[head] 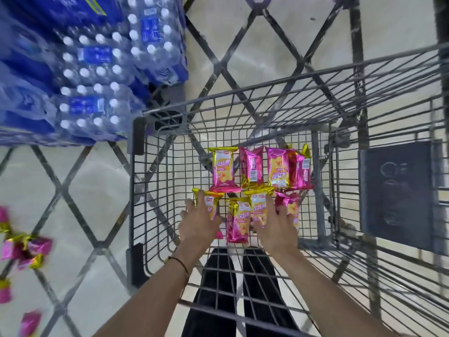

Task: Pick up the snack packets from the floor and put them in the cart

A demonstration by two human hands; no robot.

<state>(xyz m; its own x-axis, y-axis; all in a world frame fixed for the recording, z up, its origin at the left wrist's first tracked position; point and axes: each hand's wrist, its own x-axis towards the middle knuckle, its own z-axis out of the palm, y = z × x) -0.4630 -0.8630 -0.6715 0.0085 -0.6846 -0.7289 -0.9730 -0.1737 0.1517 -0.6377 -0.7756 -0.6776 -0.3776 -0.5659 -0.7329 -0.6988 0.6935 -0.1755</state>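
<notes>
Both my hands reach down into the grey wire cart (138, 181). Several pink and gold snack packets lie on its mesh floor, a back row (223, 170) and a front row. My left hand (199, 221) rests with spread fingers on the front-left packet (211, 203). My right hand (275, 226) lies with straight fingers on two front packets, one at its fingertips (258, 206) and one to its right (290, 203). Another packet (237, 221) lies free between the hands. More packets (25, 249) lie on the floor at the left, blurred.
Shrink-wrapped packs of water bottles (92, 69) are stacked at the upper left beside the cart. The cart's dark child-seat flap (396, 193) stands at the right. The tiled floor (92, 190) shows dark diagonal lines. My dark trouser legs show through the cart's mesh below.
</notes>
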